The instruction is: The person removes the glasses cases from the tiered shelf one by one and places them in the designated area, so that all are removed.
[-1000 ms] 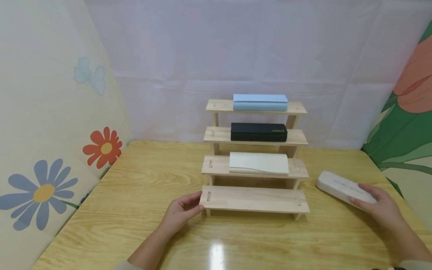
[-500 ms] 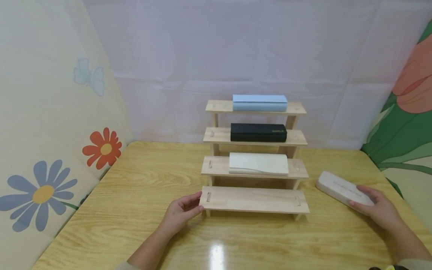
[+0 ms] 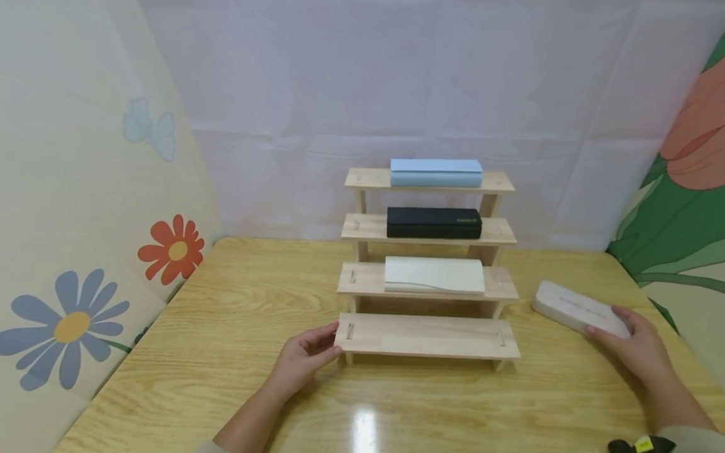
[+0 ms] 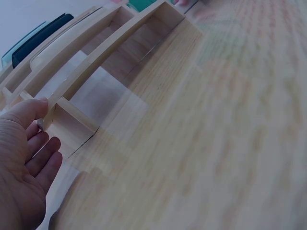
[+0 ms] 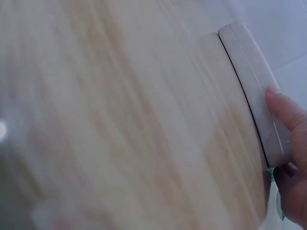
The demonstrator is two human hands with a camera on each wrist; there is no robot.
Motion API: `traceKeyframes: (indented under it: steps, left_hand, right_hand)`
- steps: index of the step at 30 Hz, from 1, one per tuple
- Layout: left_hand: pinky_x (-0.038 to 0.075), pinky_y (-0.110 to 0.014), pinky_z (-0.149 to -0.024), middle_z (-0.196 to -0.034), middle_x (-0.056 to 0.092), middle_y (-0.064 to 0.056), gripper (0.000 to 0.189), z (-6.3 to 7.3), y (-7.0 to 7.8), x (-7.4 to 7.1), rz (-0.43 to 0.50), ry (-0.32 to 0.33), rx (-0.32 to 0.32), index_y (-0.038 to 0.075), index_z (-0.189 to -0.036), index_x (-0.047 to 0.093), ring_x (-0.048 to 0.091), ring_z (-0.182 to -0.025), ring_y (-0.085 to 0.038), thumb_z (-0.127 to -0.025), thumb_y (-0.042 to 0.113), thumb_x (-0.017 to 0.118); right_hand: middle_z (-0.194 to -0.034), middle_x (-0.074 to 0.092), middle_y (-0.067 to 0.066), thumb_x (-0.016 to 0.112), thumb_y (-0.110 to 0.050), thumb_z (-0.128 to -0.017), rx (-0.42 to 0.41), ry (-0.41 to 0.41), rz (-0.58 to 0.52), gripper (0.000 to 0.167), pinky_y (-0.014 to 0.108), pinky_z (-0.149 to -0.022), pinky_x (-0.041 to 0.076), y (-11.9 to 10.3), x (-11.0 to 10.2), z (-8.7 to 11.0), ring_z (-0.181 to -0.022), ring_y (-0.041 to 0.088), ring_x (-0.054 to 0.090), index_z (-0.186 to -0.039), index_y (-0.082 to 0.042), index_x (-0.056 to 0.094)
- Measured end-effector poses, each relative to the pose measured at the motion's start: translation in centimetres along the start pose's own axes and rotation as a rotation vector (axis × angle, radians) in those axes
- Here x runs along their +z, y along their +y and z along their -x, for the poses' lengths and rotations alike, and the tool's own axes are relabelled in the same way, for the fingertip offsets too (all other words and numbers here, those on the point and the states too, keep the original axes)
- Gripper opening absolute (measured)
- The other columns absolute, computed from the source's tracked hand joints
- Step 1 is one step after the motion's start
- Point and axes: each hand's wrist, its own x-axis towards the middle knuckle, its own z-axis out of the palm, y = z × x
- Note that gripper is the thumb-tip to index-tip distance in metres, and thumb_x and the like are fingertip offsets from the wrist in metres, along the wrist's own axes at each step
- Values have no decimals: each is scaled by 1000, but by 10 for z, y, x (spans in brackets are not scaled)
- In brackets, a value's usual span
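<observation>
A four-tier wooden display stand (image 3: 430, 335) stands on the table. My left hand (image 3: 303, 358) pinches the left end of its lowest board, thumb at the edge, as the left wrist view also shows; the other fingers (image 4: 44, 160) are loosely bent. On the upper tiers lie a light blue glasses case (image 3: 436, 173), a black glasses case (image 3: 433, 223) and a cream-white flap case (image 3: 433, 275). Right of the stand, my right hand (image 3: 642, 346) grips the near end of a whitish, round-cornered oblong case (image 3: 574, 307). Faint lettering runs along its top.
The wood-grain table (image 3: 255, 283) spreads around the stand. A white cloth backdrop (image 3: 311, 94) hangs behind it. Flower-printed panels (image 3: 73, 207) flank both sides. A black and yellow object (image 3: 642, 445) shows at the bottom right, by the sleeve.
The right hand has shifted the whitish case slightly, its far end now a little farther from me. The black and yellow object shows more. The left hand and stand look unmoved.
</observation>
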Motion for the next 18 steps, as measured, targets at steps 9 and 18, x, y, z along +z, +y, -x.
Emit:
traceKeyframes:
  steps: [9,18]
  left_hand:
    - [53,-15,-89,-126,62,-28,50,1,1,0,4,-3,3,-8,-130,56,65,-102,-6,-85,3,73]
    - [53,-16,-89,-127,61,-29,50,0,1,0,16,-7,5,-9,-130,56,65,-100,-3,-84,2,73]
  right_hand:
    - [-152,15,41,56,-51,-95,145,71,-19,93,68,-112,21,-4,1,-1,-138,60,17,-151,9,14]
    - [-155,16,37,57,-51,-94,206,136,-38,92,64,-117,20,-8,7,-7,-141,55,17,-152,6,16]
